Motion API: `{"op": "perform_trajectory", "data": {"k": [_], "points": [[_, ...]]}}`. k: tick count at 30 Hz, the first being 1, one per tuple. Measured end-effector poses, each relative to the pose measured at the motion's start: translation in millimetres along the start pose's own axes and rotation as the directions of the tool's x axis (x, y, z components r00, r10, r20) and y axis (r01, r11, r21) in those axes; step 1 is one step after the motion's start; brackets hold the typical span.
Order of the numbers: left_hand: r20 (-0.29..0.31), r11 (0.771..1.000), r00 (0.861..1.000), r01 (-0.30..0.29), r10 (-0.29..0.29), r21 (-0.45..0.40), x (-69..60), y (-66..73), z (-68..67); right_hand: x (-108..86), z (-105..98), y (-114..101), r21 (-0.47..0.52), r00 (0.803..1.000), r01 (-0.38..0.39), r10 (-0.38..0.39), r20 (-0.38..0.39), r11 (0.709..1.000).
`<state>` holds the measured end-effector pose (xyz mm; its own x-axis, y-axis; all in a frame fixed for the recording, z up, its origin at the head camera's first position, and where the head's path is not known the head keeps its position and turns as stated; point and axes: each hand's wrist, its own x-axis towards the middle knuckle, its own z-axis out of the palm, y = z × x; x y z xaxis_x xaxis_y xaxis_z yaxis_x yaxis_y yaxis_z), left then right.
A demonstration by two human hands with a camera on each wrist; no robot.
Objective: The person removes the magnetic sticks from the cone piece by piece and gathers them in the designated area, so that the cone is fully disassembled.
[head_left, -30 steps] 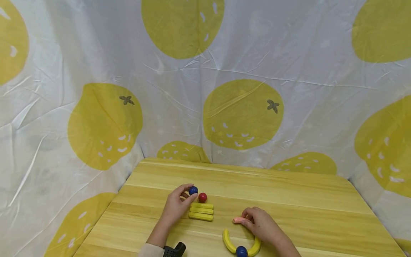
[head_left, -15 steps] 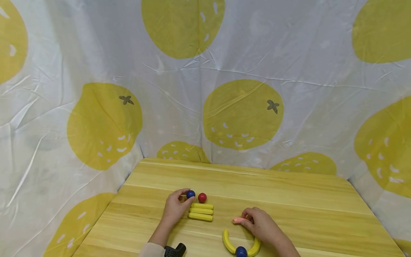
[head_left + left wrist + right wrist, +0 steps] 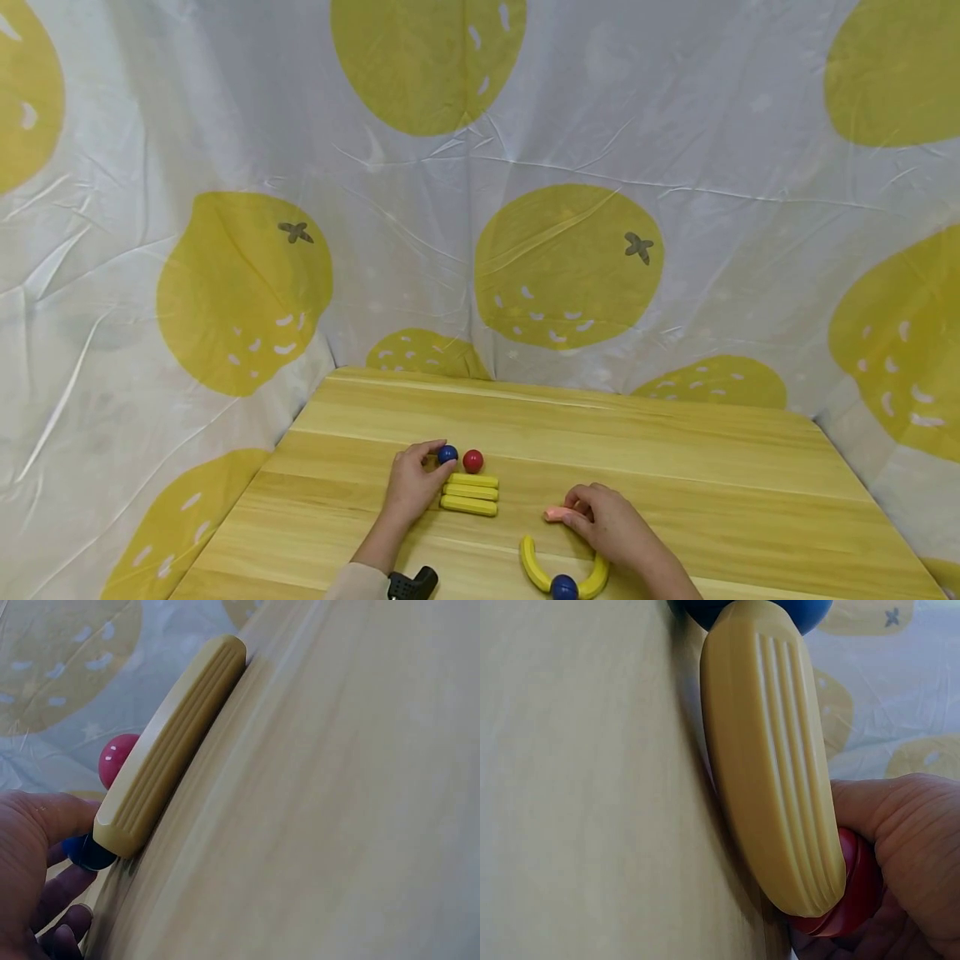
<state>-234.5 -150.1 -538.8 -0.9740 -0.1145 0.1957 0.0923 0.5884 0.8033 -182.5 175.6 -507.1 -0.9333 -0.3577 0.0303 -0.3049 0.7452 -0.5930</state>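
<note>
In the head view my left hand [image 3: 415, 483] pinches a small blue ball [image 3: 448, 453] between thumb and forefinger. A red ball [image 3: 472, 461] lies just right of it. Three yellow bars [image 3: 470, 505] lie side by side below both balls. My right hand [image 3: 611, 525] pinches a short pink stick [image 3: 557, 514], whose right end the fingers cover. Below that hand, two curved yellow bars [image 3: 535, 567] meet at a blue ball [image 3: 564, 587] in a U shape. The right wrist view has another red ball [image 3: 855, 892] at the end of one curved bar [image 3: 772, 765], beside the thumb.
All the pieces lie on a wooden table [image 3: 712, 500]. A cloth [image 3: 420, 250] printed with lemons hangs behind it and at the sides. The black wrist camera [image 3: 412, 583] sits on my left wrist.
My left hand has drawn the blue ball slightly toward me and a little left, away from the red ball. My right hand and the pink stick have stayed in place.
</note>
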Motion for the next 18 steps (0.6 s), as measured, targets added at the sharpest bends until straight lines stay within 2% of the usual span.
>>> {"op": "perform_trajectory", "data": {"k": [8, 18], "points": [[0.005, 1.000, 1.000, 0.003, -0.003, 0.017, -0.9, 0.6, -0.4, 0.1, 0.7, -0.2, -0.003, 1.000, -0.003, 0.003, 0.002, 1.000], [0.013, 0.999, 1.000, 0.028, -0.028, -0.043, -0.9, 1.7, -0.1, 0.0, 0.1, -0.4, -0.004, 1.000, -0.003, 0.003, 0.001, 1.000]]}}
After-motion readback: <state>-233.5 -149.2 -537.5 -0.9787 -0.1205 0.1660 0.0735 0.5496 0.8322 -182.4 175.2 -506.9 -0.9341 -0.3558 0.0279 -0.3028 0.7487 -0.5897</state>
